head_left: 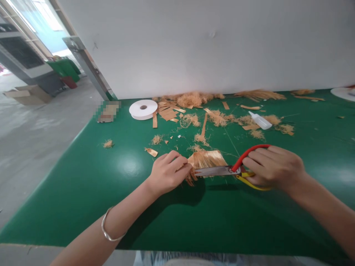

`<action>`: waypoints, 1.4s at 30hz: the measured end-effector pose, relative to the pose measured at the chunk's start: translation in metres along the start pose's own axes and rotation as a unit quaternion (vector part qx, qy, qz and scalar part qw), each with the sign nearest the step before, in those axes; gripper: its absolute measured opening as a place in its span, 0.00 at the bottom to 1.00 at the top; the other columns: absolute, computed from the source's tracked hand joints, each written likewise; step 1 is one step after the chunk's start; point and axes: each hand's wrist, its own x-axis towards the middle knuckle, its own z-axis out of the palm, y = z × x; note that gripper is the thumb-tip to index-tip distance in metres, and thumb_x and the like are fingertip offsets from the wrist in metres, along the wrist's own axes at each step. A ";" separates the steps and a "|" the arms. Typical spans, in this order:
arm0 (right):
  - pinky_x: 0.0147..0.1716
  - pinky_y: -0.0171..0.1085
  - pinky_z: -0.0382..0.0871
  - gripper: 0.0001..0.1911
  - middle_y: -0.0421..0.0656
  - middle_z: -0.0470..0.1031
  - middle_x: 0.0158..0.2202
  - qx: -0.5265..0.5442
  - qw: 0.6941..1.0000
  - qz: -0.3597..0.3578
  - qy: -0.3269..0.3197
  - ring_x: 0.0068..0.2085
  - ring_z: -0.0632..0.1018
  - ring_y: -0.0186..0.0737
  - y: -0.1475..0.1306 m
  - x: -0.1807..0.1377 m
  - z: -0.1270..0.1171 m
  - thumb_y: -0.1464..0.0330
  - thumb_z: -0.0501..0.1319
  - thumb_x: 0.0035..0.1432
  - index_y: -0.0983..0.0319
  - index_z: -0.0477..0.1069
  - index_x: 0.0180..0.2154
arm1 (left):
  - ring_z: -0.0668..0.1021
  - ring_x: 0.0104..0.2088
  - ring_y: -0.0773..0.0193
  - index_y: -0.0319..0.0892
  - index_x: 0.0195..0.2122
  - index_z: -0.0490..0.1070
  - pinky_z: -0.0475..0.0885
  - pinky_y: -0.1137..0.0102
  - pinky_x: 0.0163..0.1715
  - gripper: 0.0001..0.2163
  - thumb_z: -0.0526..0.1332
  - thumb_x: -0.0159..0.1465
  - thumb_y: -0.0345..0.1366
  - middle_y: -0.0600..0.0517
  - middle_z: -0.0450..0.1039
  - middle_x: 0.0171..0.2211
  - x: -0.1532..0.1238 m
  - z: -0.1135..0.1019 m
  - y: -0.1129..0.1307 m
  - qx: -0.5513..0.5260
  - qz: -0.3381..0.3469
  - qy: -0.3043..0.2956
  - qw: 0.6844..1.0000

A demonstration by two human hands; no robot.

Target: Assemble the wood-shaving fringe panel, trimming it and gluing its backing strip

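Note:
My left hand point(169, 171) is closed, pinching one end of a flat bundle of golden-tan fibres point(206, 159) above the green table point(83, 184). Scissors point(219, 170) with a red and a yellow handle loop are gripped in my right hand point(273, 167), fingers through the loops. The steel blades point left and lie across the lower edge of the fibre bundle, close to my left fingertips. A silver bracelet sits on my left wrist.
A white tape roll point(143, 109) lies at the back left. Tan strips and fibre scraps point(191, 99) litter the back along the white wall. A small white glue bottle point(260, 120) lies at the right. A white plate edge point(344, 93) shows far right.

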 end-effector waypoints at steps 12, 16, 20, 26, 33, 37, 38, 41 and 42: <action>0.24 0.35 0.49 0.14 0.38 0.63 0.16 0.005 0.999 -0.035 0.021 0.21 0.59 0.34 0.003 0.013 0.006 0.69 0.54 0.54 0.61 0.61 0.18 | 0.70 0.30 0.66 0.41 0.29 0.69 0.65 0.73 0.24 0.02 0.61 0.58 0.30 0.53 0.72 0.27 0.001 -0.001 0.002 -0.028 -0.018 -0.022 0.999; 0.24 0.35 0.49 0.16 0.38 0.63 0.15 0.000 0.999 -0.046 0.026 0.21 0.59 0.35 0.004 0.015 0.006 0.68 0.53 0.57 0.60 0.61 0.18 | 0.69 0.30 0.65 0.41 0.30 0.69 0.65 0.72 0.24 0.02 0.60 0.59 0.29 0.53 0.72 0.27 0.000 -0.001 0.003 -0.035 -0.021 -0.031 0.999; 0.24 0.35 0.49 0.17 0.38 0.62 0.15 -0.008 0.998 -0.052 0.035 0.20 0.58 0.34 0.005 0.015 0.004 0.67 0.53 0.58 0.61 0.61 0.17 | 0.69 0.31 0.65 0.41 0.30 0.69 0.65 0.72 0.25 0.02 0.59 0.60 0.29 0.53 0.70 0.27 0.000 0.000 0.003 -0.042 -0.026 -0.041 0.998; 0.24 0.35 0.49 0.17 0.37 0.61 0.14 -0.021 0.998 -0.059 0.030 0.20 0.58 0.33 0.006 0.017 0.001 0.68 0.54 0.57 0.61 0.61 0.17 | 0.69 0.31 0.64 0.40 0.29 0.70 0.65 0.72 0.26 0.04 0.58 0.61 0.29 0.52 0.69 0.26 0.001 0.000 0.004 -0.033 -0.030 -0.057 0.997; 0.23 0.36 0.49 0.16 0.38 0.63 0.15 -0.003 0.998 -0.069 0.009 0.20 0.59 0.33 0.006 0.018 0.005 0.68 0.55 0.57 0.61 0.62 0.18 | 0.68 0.31 0.63 0.40 0.29 0.70 0.65 0.71 0.25 0.05 0.57 0.61 0.31 0.51 0.69 0.26 0.001 -0.001 0.005 -0.030 -0.029 -0.087 0.995; 0.24 0.36 0.49 0.16 0.38 0.63 0.15 -0.006 0.998 -0.069 0.008 0.20 0.59 0.33 0.008 0.020 0.006 0.68 0.54 0.57 0.61 0.63 0.18 | 0.68 0.31 0.63 0.40 0.28 0.70 0.65 0.71 0.25 0.06 0.57 0.61 0.30 0.51 0.69 0.26 0.000 0.000 0.004 -0.028 -0.033 -0.089 0.995; 0.24 0.36 0.49 0.16 0.38 0.63 0.15 -0.010 0.997 -0.073 0.007 0.21 0.59 0.33 0.009 0.021 0.006 0.68 0.54 0.57 0.61 0.63 0.18 | 0.68 0.31 0.63 0.40 0.28 0.70 0.65 0.71 0.26 0.06 0.57 0.61 0.31 0.51 0.69 0.26 0.000 0.000 0.004 -0.028 -0.034 -0.089 0.995; 0.24 0.36 0.48 0.16 0.38 0.63 0.15 -0.014 0.996 -0.083 0.004 0.21 0.59 0.33 0.011 0.024 0.004 0.69 0.55 0.57 0.61 0.62 0.18 | 0.68 0.31 0.63 0.39 0.28 0.70 0.65 0.71 0.26 0.06 0.57 0.61 0.31 0.51 0.69 0.26 -0.002 0.001 0.004 -0.030 -0.042 -0.082 0.995; 0.24 0.36 0.48 0.15 0.38 0.63 0.15 -0.012 0.996 -0.084 0.004 0.21 0.59 0.33 0.011 0.025 0.004 0.69 0.55 0.57 0.61 0.62 0.18 | 0.68 0.32 0.63 0.39 0.28 0.71 0.65 0.71 0.26 0.06 0.57 0.61 0.31 0.51 0.69 0.26 -0.002 0.001 0.004 -0.032 -0.045 -0.081 0.995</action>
